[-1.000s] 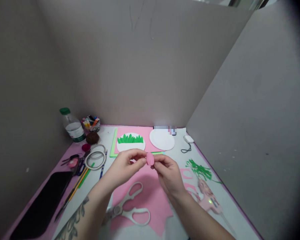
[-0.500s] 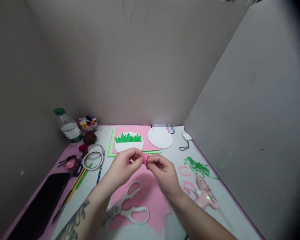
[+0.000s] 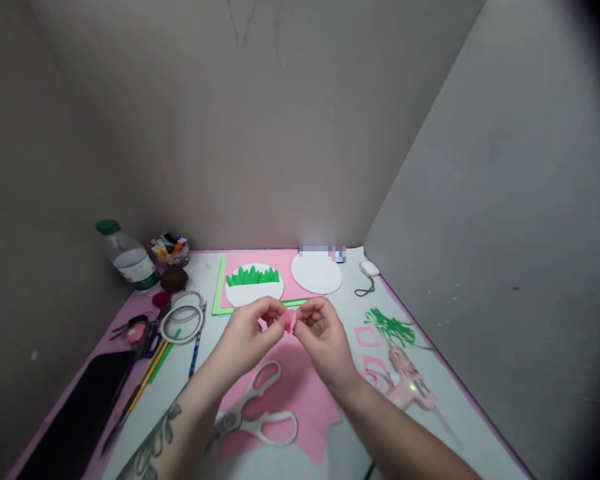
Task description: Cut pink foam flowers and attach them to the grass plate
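A small folded piece of pink paper [image 3: 291, 322] is pinched between the fingertips of both hands, above the middle of the table. My left hand [image 3: 254, 333] grips its left side, thumb against fingers. My right hand [image 3: 325, 343] holds its right side the same way. Beneath the hands lies a larger pink sheet [image 3: 305, 393] with a cut lower edge. White-handled scissors [image 3: 250, 413] rest on that sheet, handles apart and blades partly hidden by my left forearm.
Behind the hands, a white oval with green paper grass [image 3: 254, 293] and a plain white oval [image 3: 317, 273] lie on coloured sheets. At right are green strips [image 3: 390, 327] and a pink glue gun [image 3: 410, 387]. Tape rolls [image 3: 183, 323], pencils and a bottle [image 3: 130, 260] stand left.
My right fingers have shifted slightly on the pink piece, and its folds show a little differently. The whole view has turned slightly, moving the surroundings leftward.
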Motion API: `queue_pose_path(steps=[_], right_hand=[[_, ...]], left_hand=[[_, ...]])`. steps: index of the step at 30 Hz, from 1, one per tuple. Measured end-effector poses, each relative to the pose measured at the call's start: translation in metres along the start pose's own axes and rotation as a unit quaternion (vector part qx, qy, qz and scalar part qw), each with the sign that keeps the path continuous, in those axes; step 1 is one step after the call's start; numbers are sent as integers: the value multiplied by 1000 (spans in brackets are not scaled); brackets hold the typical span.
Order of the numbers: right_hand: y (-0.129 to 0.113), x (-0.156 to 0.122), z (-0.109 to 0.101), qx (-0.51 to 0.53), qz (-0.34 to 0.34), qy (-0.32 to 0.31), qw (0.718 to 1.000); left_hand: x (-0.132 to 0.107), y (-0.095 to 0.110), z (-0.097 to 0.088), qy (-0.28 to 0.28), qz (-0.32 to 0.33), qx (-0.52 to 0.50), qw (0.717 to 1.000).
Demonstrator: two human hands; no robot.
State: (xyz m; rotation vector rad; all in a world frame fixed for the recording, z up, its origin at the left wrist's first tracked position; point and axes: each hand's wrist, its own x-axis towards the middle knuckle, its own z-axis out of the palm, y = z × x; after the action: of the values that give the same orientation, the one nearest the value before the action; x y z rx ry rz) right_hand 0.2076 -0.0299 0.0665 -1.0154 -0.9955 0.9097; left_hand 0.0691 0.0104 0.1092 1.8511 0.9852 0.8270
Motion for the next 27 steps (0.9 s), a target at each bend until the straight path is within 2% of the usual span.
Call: queue_pose_path(steps=[9, 19, 24, 27], right_hand=[[0, 0, 0, 13, 0, -13, 1000], [-1, 0, 1, 31, 5, -16, 999], [-1, 1, 0, 45, 13, -6, 999], [-1, 2, -2, 44, 15, 8, 999]], left_hand=[[-1, -5, 4, 12, 2, 4, 1000], [-2, -7, 0, -12, 15, -9, 1000], [0, -8, -1, -13, -22, -28, 999], [2, -7, -2, -10, -25, -2, 1000]])
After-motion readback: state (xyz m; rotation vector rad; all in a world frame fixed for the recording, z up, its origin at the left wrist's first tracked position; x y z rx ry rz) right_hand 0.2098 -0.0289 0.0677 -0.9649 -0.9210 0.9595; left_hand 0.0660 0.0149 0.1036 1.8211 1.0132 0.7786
